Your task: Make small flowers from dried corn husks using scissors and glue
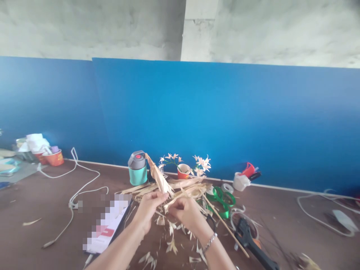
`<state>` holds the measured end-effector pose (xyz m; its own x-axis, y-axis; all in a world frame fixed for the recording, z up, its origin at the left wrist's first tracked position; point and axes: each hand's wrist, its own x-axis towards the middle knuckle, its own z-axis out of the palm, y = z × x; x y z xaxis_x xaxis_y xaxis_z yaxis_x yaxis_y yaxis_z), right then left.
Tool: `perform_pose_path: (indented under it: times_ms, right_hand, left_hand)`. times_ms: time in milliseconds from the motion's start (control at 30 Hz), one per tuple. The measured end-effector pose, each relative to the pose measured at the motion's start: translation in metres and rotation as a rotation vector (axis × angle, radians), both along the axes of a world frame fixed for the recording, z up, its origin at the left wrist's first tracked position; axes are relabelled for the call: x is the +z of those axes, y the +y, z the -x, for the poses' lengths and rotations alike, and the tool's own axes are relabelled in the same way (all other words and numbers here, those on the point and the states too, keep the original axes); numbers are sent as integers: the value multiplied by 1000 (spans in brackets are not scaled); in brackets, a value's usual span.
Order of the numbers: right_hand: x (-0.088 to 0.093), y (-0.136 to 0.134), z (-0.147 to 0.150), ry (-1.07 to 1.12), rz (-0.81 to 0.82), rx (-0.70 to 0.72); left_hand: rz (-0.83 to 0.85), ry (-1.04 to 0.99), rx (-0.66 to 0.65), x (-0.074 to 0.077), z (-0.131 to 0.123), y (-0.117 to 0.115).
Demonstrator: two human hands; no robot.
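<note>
Both hands are up and close together above the brown tabletop. The left hand is pinched on a pale dried husk leaf, which rises tilted from its fingertips. The right hand, just beside it, has its fingers closed on a narrow husk strip. Just beyond the hands lies a loose pile of dried husks. Farther back stand a teal flask with a grey lid and a red cup of husk flowers. Right of the right hand there's a green ribbon, a thin wooden stick and a black glue gun.
</note>
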<state>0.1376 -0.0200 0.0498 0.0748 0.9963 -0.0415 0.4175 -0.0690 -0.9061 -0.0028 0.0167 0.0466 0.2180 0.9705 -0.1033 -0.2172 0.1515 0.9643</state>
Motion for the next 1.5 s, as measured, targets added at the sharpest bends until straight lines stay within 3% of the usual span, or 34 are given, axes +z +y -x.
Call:
perform_pose_path:
  times_ms: [267,500,767,967,1267,1500]
  right_hand:
    - [0,0,3,2,-10,-81]
    - [1,4,-1,261,51,-60]
    - [4,-1,-5,429,90,70]
    - [2,1,0,344,11,21]
    - [3,3,1,150,-93,-44]
    - [6,-1,2,385,-23,-64]
  left_hand:
    - [44,-108,20,-10,-5,-1]
    - [46,-72,-191,-4,-2,-1]
    - [-59,-76,-128,-1,-1,-1]
    - [-105,-34,-48,3,-3,-3]
    - [5,-72,26,-8,-6,-5]
    - [13,-164,-78,-9,-8,-5]
